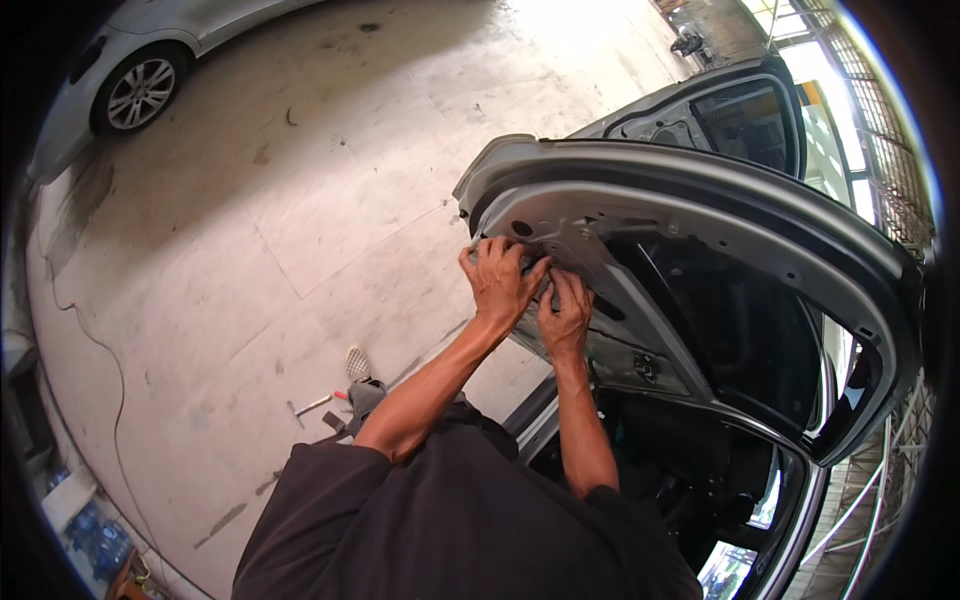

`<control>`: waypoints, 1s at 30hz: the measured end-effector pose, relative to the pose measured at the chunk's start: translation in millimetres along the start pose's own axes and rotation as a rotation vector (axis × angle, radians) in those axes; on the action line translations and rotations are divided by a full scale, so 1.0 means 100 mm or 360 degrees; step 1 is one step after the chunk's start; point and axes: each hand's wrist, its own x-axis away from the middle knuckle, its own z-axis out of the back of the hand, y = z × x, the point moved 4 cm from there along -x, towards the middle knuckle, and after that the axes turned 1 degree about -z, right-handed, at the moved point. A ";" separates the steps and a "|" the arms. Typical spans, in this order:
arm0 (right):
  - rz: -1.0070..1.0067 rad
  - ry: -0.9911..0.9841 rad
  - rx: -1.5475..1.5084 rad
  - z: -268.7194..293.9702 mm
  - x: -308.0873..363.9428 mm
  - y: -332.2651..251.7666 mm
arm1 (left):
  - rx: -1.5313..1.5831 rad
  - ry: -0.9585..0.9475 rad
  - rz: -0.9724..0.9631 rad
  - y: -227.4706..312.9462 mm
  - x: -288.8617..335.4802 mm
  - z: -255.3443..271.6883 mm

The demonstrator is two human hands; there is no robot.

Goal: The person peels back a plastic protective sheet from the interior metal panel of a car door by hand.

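Observation:
A silver car door (pixel 640 205) stands swung out, its inner metal face bare of trim, with holes and a dark window opening. My left hand (pixel 497 280) lies against that face near its outer end, fingers bent and closed. Just to its right is my right hand (pixel 566 310), with thumb and fingers drawn together against the same panel. Both hands work close to each other beside a small dark opening. Whatever sits between their fingertips is hidden or too small to name.
A hammer (pixel 315 405) lies on the pale floor (pixel 330 230) beside my shoe (pixel 357 364). Another door (pixel 740 115) stands open beyond. A silver car (pixel 80 50) is parked far left. A cable (pixel 122 390) runs along the floor near blue plastic bottles (pixel 97 535).

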 end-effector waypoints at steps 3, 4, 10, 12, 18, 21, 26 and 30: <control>-0.0038 -0.0030 -0.0235 0.00 0.09 0.20 | -0.0152 -0.0079 -0.0083 0.12 0.05 -0.12; -0.0006 -0.0045 -0.0263 0.02 0.10 0.20 | -0.0144 -0.0076 -0.0054 0.12 0.05 -0.15; 0.0058 -0.0191 -0.0404 0.22 -0.01 0.24 | -0.0097 0.0135 -0.0083 0.04 0.07 -0.28; -0.0033 -0.0272 -0.0589 0.27 -0.04 0.29 | -0.0013 0.0016 0.0088 -0.04 0.28 -0.34; 0.0038 -0.0455 -0.0470 0.22 0.01 0.33 | 0.0488 -0.0176 0.0109 0.13 0.49 -0.10; 0.0204 -0.0345 -0.0337 0.12 0.11 0.42 | 0.0296 0.0097 0.0203 0.19 0.38 0.06; 0.0183 -0.0399 -0.0321 0.09 0.09 0.31 | 0.0664 -0.0154 0.0934 -0.47 0.18 -0.05; 0.0224 -0.0400 -0.0353 0.12 0.11 0.37 | 0.0882 -0.0685 0.1471 -0.29 0.13 -0.14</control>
